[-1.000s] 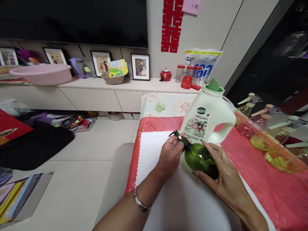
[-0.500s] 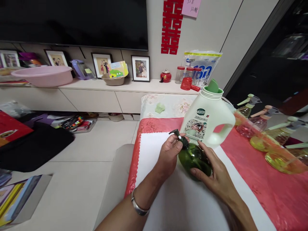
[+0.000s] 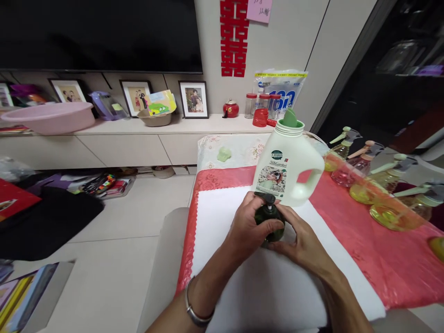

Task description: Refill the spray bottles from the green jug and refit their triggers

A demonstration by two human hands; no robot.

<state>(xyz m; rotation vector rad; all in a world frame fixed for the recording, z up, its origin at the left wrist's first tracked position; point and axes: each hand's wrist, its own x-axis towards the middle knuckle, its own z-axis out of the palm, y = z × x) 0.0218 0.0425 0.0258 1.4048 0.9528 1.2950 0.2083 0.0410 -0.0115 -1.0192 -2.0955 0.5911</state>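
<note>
A dark green pump bottle (image 3: 270, 215) stands roughly upright on the white mat (image 3: 217, 217), its black pump head on top. My left hand (image 3: 250, 223) is wrapped round the bottle's upper left side, thumb across its front. From the right, my right hand (image 3: 299, 234) grips the lower body with thumb and fingers. The bottle's far side is hidden. Just behind it is a large pale green detergent jug (image 3: 294, 162) with its mouth uncapped and a green spout inside.
Several spray bottles (image 3: 391, 171) line the right side of the red tablecloth (image 3: 364, 259). A light green object (image 3: 224, 154) lies on the table's far end. Behind, a low cabinet (image 3: 128, 148) holds photo frames, a pink basin (image 3: 52, 116) and jars.
The pump bottle has gone from tilted to nearly upright. My left hand has shifted from the pump neck to the bottle's body, and my right hand has moved lower on it.
</note>
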